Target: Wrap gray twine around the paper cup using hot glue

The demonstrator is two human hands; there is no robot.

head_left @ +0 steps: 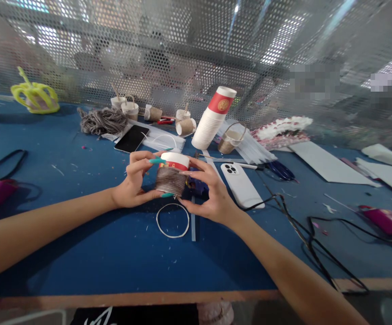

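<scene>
Between my two hands is a paper cup (170, 180) wrapped in grey-brown cord, with its white and red band bare at the top. My left hand (137, 180) grips the cup's left side, thumb low and fingers near the red band. From the other side my right hand (212, 189) holds it, fingers across the cord and thumb at the lower edge. A thin white ring (172, 237) lies on the blue table (108, 257) just below the cup. Behind my right fingers, a dark blue object (198, 187) is partly hidden.
A leaning stack of paper cups (212, 119) stands behind, near a small handled basket (231, 139) and grey yarn (101, 121). A white phone (242, 186) and black cables (293, 221) lie to the right. Purple glue guns (387, 221) are at both sides, and a dark phone (132, 138) lies further back.
</scene>
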